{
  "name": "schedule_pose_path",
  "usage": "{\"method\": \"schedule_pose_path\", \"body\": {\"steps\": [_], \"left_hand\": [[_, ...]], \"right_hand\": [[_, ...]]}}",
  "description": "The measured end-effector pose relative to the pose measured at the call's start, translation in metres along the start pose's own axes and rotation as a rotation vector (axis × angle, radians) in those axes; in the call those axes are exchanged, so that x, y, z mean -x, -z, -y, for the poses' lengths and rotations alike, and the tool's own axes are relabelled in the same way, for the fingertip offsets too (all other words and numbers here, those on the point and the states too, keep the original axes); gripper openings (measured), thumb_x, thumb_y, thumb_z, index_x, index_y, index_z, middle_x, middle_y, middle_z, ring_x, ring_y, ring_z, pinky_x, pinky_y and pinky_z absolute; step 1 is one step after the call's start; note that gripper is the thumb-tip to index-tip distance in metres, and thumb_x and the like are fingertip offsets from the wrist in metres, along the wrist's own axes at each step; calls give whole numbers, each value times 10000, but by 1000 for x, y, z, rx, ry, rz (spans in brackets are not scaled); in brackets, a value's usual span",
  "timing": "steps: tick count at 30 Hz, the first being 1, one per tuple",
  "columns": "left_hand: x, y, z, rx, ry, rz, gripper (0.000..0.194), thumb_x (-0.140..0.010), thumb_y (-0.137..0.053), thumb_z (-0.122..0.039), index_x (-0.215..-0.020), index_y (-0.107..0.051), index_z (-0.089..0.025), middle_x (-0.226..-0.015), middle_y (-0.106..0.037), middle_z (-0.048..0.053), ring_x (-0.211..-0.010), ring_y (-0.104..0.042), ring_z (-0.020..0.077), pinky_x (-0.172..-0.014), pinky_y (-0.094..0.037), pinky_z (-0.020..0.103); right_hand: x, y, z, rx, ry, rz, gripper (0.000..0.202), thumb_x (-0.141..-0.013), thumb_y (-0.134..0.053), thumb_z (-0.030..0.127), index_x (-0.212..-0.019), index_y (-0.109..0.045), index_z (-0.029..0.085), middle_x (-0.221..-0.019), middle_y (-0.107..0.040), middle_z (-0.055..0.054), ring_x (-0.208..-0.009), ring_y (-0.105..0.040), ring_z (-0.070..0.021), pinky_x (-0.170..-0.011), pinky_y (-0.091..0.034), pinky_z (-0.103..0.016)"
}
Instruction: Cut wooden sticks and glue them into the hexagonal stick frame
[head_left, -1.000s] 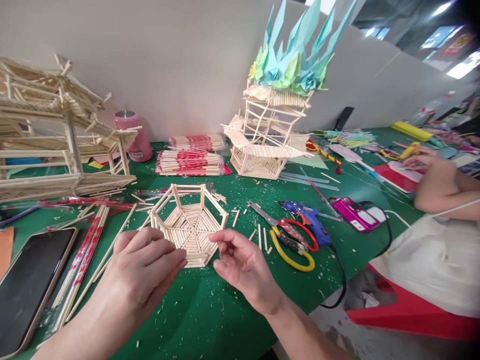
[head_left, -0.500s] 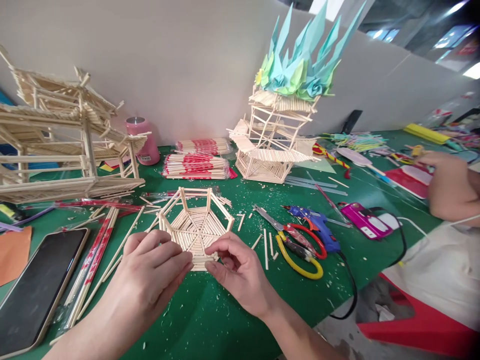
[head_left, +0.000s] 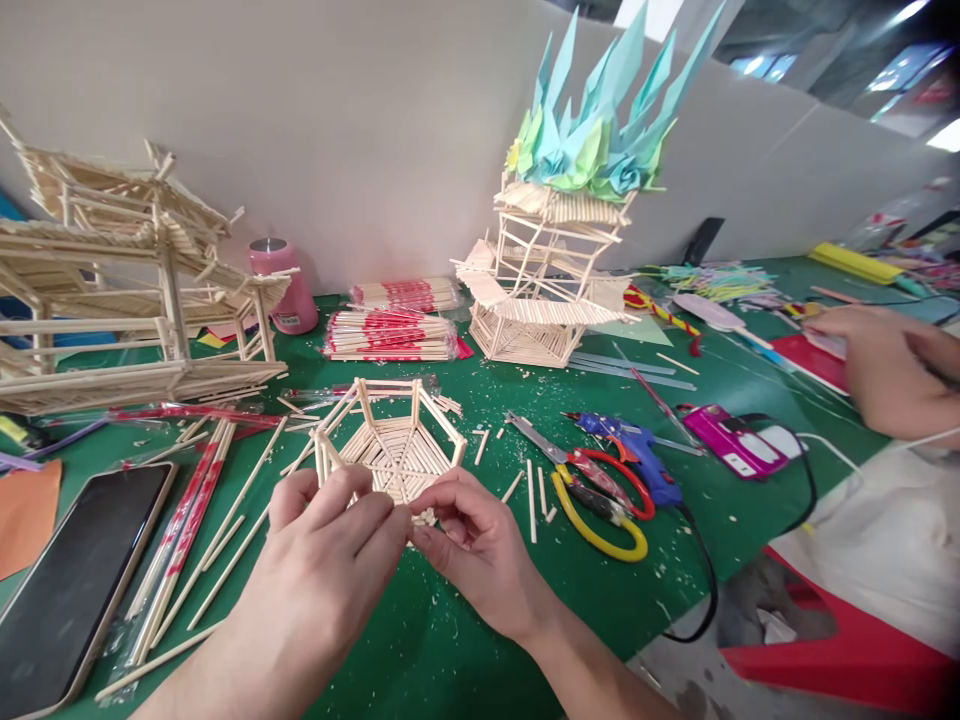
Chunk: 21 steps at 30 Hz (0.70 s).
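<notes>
A web-patterned frame of thin wooden sticks (head_left: 401,460), with raised rails around its sides, sits on the table before me. My left hand (head_left: 334,565) reaches over its near left side, fingers bent and closed; their tips are hidden. My right hand (head_left: 480,550) is at the near edge, thumb and forefinger pinched close together. The fingertips of both hands meet there, and whatever lies between them is hidden. Several loose short sticks (head_left: 533,500) lie right of the frame, near scissors (head_left: 592,490) with red and yellow handles and a blue glue gun (head_left: 645,455).
A large stick building (head_left: 135,290) stands at left, another topped with blue paper (head_left: 555,270) behind. Wrapped stick bundles (head_left: 394,333), a pink bottle (head_left: 283,285), a phone (head_left: 86,580) and a magenta box (head_left: 735,440) lie around. A co-worker's arm (head_left: 892,370) is at right.
My left hand has moved right along the near edge until its fingertips meet my right hand's. My right hand has barely moved. The co-worker's hand at right has shifted slightly left.
</notes>
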<state>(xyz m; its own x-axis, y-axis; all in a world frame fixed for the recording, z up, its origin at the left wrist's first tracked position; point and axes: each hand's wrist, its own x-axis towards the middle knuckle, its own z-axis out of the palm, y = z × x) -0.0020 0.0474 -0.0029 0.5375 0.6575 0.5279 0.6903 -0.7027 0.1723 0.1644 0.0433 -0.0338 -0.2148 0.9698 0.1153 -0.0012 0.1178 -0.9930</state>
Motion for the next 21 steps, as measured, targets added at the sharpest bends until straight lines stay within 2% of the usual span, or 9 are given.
{"method": "schedule_pose_path", "body": {"steps": [6,21], "left_hand": [[1,-2,-1,-64,-36,-14,361,-948,-308,-182,-809,-642,-174,-695,-670,56,-824,-509,247,-716,-272,406],[2,-2,-1,-40,-16,14,284,-924,-372,-160,-794,-624,-173,-715,-668,49,-818,-513,250,-721,-279,407]], "right_hand": [[0,1,0,-20,-5,10,128,-789,-638,249,-910,-649,207,-798,-439,16,-573,-338,-90,-493,-268,-240],[6,6,-1,95,46,15,179,-836,-582,251,-992,-662,213,-851,-490,-18,-608,-382,-112,-525,-322,-264]]}}
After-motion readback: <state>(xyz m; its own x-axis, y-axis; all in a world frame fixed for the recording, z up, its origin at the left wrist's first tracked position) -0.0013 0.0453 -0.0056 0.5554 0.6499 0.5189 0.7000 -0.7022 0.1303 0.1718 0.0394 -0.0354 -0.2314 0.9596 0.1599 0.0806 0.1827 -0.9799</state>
